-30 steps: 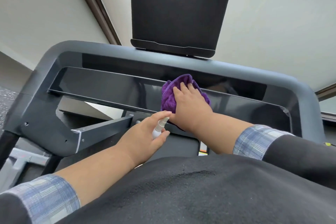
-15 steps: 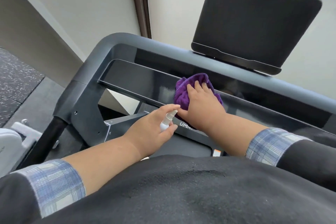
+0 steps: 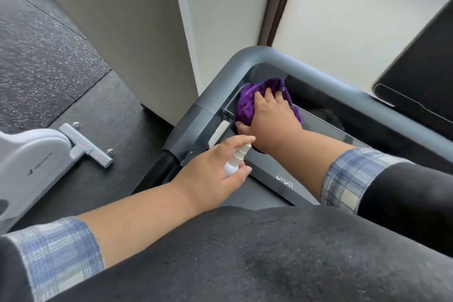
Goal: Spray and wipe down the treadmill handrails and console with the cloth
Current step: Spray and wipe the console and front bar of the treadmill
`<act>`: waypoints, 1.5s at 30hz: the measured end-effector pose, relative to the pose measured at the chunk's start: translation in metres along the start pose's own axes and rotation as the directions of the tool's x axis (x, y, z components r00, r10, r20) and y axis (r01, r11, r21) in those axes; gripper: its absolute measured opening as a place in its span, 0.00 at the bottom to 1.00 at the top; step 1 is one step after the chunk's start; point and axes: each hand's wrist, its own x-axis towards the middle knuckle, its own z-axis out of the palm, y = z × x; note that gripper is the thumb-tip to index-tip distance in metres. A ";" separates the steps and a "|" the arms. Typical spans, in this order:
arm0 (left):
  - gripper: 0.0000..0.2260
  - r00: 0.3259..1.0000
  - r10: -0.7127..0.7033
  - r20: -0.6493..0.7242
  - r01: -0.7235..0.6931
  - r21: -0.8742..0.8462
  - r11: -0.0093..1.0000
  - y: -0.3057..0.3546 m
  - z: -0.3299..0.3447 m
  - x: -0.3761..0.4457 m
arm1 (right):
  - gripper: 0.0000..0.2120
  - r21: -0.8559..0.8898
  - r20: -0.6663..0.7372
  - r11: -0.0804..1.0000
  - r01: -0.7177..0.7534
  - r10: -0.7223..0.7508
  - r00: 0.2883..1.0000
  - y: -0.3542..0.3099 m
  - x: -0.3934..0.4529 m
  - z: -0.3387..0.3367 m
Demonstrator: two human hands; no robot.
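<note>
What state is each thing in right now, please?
cloth: bunched, pressed on the console's left corner
right hand: gripping the cloth
spray bottle: held, nozzle toward the console
left hand: gripping the bottle
console: glossy, being wiped
screen: dark

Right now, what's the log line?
right hand: wiping console corner with cloth | left hand: holding spray bottle

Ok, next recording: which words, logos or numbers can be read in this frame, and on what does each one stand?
"UMA": light lettering on the treadmill console, on its dark front edge near the left hand.
Dark logo and word on the white machine base at the left: too small and tilted to read.
Red marks on its grey foot bar: too blurred to read.
</note>
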 end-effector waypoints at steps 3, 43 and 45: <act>0.23 1.000 0.016 0.022 -0.016 -0.007 1.000 -0.004 -0.009 0.000 | 0.48 0.002 0.015 1.000 0.009 -0.009 1.000 -0.020 0.014 -0.003; 0.23 0.990 0.097 0.097 -0.095 -0.029 0.995 -0.007 -0.019 0.023 | 0.40 0.168 0.022 0.982 0.087 -0.092 0.996 -0.007 0.014 -0.014; 0.23 0.989 0.091 0.114 -0.090 -0.016 0.996 -0.009 -0.021 0.020 | 0.41 0.180 0.020 0.983 0.024 -0.029 0.999 -0.014 0.018 -0.012</act>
